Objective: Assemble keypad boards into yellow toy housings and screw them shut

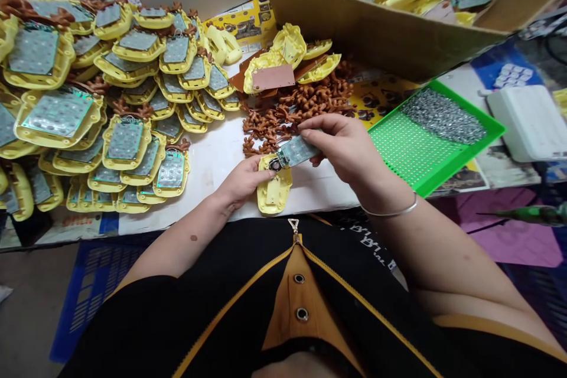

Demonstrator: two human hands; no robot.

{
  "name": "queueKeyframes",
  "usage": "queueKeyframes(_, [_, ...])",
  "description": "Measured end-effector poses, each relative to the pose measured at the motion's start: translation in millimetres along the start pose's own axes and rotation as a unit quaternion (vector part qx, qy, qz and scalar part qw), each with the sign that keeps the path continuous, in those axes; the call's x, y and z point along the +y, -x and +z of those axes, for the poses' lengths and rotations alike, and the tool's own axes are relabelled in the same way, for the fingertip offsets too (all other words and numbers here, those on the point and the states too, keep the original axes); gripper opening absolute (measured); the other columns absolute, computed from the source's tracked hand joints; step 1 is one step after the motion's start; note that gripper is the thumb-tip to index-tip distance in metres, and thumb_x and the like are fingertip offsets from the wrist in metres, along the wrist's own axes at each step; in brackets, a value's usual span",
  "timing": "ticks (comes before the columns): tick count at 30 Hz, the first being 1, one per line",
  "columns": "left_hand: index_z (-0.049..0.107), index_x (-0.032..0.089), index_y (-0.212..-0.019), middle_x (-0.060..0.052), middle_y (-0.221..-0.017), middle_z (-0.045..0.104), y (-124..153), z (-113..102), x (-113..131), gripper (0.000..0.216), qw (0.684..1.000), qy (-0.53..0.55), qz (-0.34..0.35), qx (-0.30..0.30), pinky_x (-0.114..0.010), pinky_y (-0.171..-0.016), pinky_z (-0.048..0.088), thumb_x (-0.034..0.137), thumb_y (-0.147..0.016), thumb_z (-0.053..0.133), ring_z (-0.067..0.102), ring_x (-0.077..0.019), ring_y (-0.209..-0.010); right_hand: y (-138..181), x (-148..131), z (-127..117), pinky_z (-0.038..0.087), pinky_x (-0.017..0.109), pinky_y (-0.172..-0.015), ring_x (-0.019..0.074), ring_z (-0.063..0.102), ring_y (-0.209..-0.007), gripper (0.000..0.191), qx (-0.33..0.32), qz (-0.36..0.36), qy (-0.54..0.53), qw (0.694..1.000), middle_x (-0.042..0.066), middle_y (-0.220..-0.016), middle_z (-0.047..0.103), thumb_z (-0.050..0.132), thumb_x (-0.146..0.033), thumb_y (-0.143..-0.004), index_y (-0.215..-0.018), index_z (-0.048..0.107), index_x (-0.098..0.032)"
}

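Note:
My right hand (pixel 343 147) is closed on a small grey-green circuit board (pixel 296 151) with a round black part at its left end. It holds the board over a yellow plastic shell (pixel 273 192) lying on the white table top. My left hand (pixel 244 180) pinches the upper left edge of that shell, fingertips close to the board's black part. A silver bangle sits on my right wrist.
Many yellow shells with boards fitted (pixel 126 142) are stacked on the left. A heap of brown antler pieces (pixel 301 106) lies behind my hands. A green tray (pixel 460 156) of screws stands on the right, a cardboard box (pixel 367 29) of yellow parts behind it.

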State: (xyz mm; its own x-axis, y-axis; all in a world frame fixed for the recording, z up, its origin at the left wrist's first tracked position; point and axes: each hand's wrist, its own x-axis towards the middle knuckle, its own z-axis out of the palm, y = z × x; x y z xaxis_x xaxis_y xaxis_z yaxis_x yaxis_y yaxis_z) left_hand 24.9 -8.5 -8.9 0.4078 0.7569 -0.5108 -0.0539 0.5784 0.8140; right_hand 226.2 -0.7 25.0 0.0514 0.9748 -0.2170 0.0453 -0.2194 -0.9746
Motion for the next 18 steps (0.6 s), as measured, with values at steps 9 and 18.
queueKeyframes(9, [0.069,0.016,-0.090,-0.001,-0.081,0.073,0,0,2,0.034,1.000,0.000,-0.004,0.019,-0.028,-0.069,0.050,0.022,-0.059,0.080,0.066,-0.0161,-0.070,20,2,-27,0.054,0.037,-0.077,0.0188,0.064,-0.083,0.035,-0.132,-0.118,0.075,0.981,0.004,-0.092,0.068,0.081,-0.040,-0.073,-0.101,0.069,-0.025])
queueKeyframes(18, [0.067,0.016,-0.093,-0.003,-0.085,0.075,2,5,3,0.034,1.000,0.004,-0.020,0.001,-0.029,-0.070,0.053,0.021,-0.061,0.079,0.069,-0.0176,-0.074,24,6,-21,0.038,0.031,-0.058,0.0135,0.048,-0.061,0.032,0.027,-0.255,0.269,0.928,0.000,-0.065,0.054,0.066,-0.036,-0.086,-0.061,0.053,-0.022])
